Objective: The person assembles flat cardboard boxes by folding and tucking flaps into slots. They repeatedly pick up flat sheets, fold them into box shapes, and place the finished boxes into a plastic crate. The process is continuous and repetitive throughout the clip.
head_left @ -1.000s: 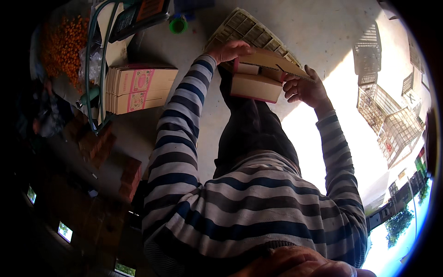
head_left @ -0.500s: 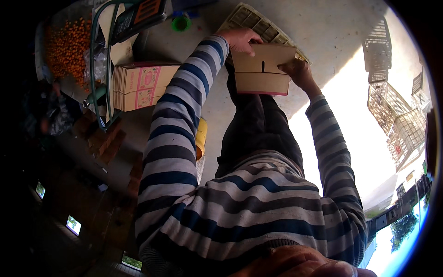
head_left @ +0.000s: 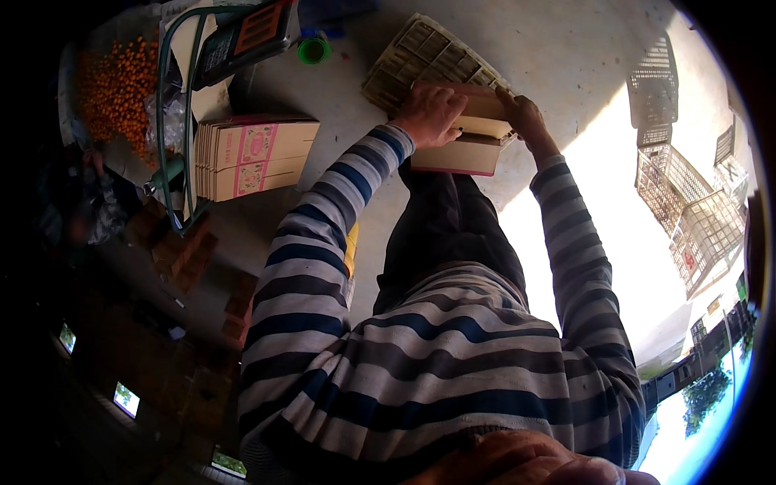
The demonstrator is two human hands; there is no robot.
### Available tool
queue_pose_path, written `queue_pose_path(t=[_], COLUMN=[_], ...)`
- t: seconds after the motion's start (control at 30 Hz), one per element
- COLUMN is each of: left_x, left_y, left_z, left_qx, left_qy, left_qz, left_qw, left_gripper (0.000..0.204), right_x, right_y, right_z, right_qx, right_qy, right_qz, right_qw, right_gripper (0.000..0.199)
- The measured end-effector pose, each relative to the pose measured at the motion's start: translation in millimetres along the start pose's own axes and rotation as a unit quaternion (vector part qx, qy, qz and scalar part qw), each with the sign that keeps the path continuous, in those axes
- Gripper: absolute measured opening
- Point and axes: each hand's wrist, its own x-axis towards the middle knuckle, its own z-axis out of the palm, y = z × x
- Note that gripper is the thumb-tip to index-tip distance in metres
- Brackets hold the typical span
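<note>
A small brown cardboard box [head_left: 457, 157] is held between my hands in front of my legs. Its flaps stand apart, with a shadowed gap between them and a pinkish-red line along the near edge. My left hand [head_left: 435, 115] grips the box's left side, its fingers bent over the flaps. On the far right corner, my right hand [head_left: 524, 118] is closed, fingertips at the raised far flap. Parts of both hands' fingers are hidden by the cardboard. Just beyond the box, a pale plastic crate [head_left: 420, 52] with a grid pattern lies on the floor.
To the left stands a stack of flattened cardboard boxes [head_left: 271, 153] beside a green metal frame [head_left: 191, 121] with a scale-like device [head_left: 246, 44]. Small orange fruits [head_left: 121, 89] are heaped behind. A green round container [head_left: 314, 51] sits farther off; plastic crates [head_left: 679, 194] stand at right in sunlight.
My left hand has moved nearer and down from the far left corner onto the box's left side. The top flaps, flat together before, have parted and the far one tilts up.
</note>
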Motion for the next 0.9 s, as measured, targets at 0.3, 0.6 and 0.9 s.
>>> queue_pose_path(t=[0.3, 0.6, 0.9], left_x=[-30, -35, -67], left_y=[7, -30, -14], left_z=[72, 83, 42], left_qx=[0.063, -0.109, -0.639], left_qy=[0.1, 0.31, 0.415], left_qz=[-0.009, -0.144, -0.261], left_qw=[0.993, 0.933, 0.592], left_gripper=[0.079, 0.071, 0.046], right_x=[-7, 15, -53], right_y=[46, 64, 77], right_z=[74, 82, 46], right_qx=[-0.128, 0.019, 0.436], right_qy=[0.149, 0.176, 0.021], right_qz=[-0.021, -0.167, -0.072], right_qw=[0.98, 0.97, 0.897], right_gripper=[0.061, 0.049, 0.064])
